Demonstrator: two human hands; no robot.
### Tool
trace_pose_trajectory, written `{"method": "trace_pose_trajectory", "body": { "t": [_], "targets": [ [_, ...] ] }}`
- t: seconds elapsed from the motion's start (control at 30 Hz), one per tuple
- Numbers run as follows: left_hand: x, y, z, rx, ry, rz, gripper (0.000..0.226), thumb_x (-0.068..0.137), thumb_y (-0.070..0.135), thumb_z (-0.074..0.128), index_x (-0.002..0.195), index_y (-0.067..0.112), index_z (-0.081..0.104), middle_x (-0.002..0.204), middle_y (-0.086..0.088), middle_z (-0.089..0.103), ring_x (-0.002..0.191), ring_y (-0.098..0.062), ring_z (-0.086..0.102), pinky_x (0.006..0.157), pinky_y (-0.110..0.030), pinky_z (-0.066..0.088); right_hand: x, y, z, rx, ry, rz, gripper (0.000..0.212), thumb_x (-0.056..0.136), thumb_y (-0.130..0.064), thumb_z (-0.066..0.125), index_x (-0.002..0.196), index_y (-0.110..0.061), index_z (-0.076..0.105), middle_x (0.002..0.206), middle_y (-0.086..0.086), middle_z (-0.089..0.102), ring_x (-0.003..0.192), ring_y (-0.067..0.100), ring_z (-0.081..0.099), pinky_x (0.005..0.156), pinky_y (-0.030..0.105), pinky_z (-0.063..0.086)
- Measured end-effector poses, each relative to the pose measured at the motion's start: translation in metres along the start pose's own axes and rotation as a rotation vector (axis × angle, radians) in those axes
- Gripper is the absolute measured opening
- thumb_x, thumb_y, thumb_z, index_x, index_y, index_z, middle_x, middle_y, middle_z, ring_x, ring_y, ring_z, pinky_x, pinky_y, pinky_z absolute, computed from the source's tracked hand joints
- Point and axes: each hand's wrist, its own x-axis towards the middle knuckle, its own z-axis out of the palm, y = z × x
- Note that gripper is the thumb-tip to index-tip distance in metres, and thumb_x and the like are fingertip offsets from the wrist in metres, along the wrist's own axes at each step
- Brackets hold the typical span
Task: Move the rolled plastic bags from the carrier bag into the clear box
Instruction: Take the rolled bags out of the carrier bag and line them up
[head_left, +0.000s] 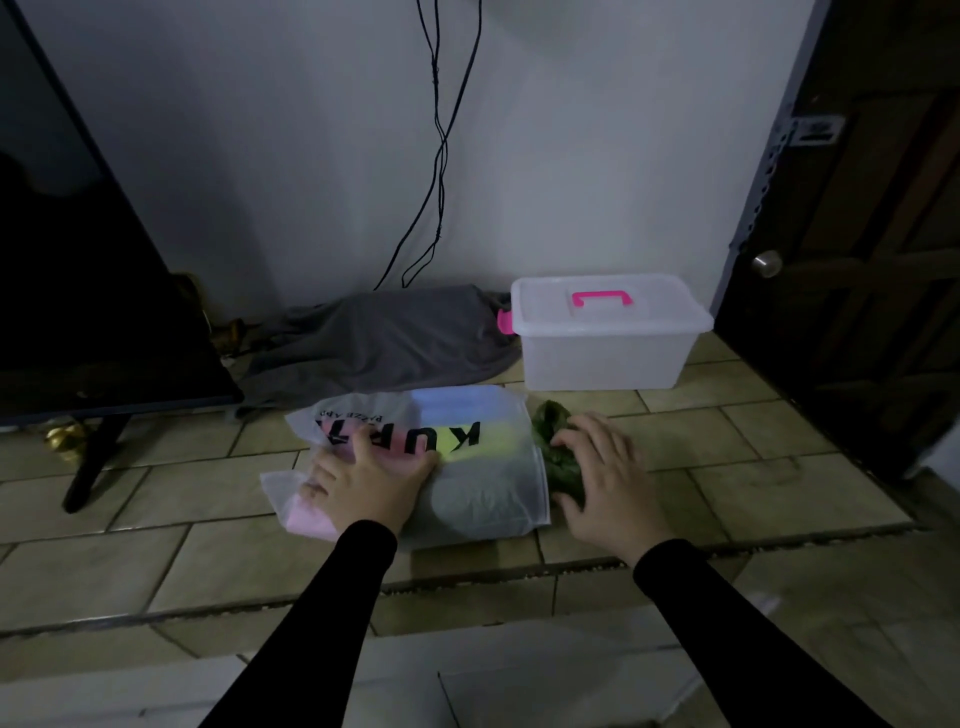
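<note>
Item: tiled floor (727, 447), pale, carrying all pieces listed. Item: dark television (78, 291) on a slanted black stand, at the left. Item: dark wooden door (857, 291) with a round knob, at the right. Item: grey cloth (384, 338), crumpled against the wall under hanging black cables (441, 156). Item: clear box (605, 332), translucent, lid shut, pink handle on top and a pink clasp on its left end; it stood by the wall, long axis running left to right, just beyond the carrier bag. Item: carrier bag (483, 483), translucent white with black lettering that read upside down from the wearer's side, lay flat on the floor between box and person; blue, yellow and pink rolled shapes showed through it, lying crosswise. Item: left hand (369, 483), black sleeve, lay palm down on the bag's left part, fingers (324, 475) spread and pressing the plastic. Item: right hand (602, 467), black sleeve, rested over the green bag, fingers curled onto it. Item: green bag (550, 421), a crumpled dark green roll outside the carrier bag, touching its right edge, long axis running away from the person toward the box.
</note>
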Motion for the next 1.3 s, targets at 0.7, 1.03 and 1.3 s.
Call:
{"method": "trace_pose_trajectory", "body": {
  "t": [0.7, 1.03, 1.3],
  "targets": [
    [-0.003, -0.002, -0.002, -0.018, 0.02, 0.019, 0.088, 0.064, 0.079, 0.057, 0.131, 0.026, 0.038, 0.138, -0.028, 0.032, 0.13, -0.045, 0.031, 0.109, -0.056, 0.019, -0.007, 0.008, -0.011, 0.088, -0.288, 0.277, 0.055, 0.061, -0.05, 0.075, 0.105, -0.02, 0.059, 0.109, 0.002, 0.057, 0.105, 0.022, 0.055, 0.078, 0.03, 0.045],
    [-0.004, 0.001, 0.0, 0.001, 0.027, -0.001, 0.086, 0.064, 0.08, 0.055, 0.128, 0.024, 0.037, 0.134, -0.031, 0.035, 0.127, -0.045, 0.034, 0.108, -0.056, 0.021, -0.013, 0.01, -0.006, 0.333, -0.165, 0.556, 0.053, 0.069, -0.029, 0.078, 0.112, -0.024, 0.048, 0.097, -0.001, 0.06, 0.091, 0.023, 0.061, 0.065, 0.026, 0.042],
    [-0.005, 0.004, 0.006, 0.018, 0.052, -0.014, 0.087, 0.064, 0.08, 0.053, 0.128, 0.024, 0.037, 0.136, -0.032, 0.034, 0.128, -0.046, 0.033, 0.108, -0.057, 0.022, 0.021, 0.02, 0.014, 0.279, 0.025, 0.792, 0.066, 0.074, -0.045, 0.075, 0.123, -0.016, 0.042, 0.114, 0.01, 0.063, 0.098, 0.03, 0.062, 0.079, 0.039, 0.052]
  ]
}}
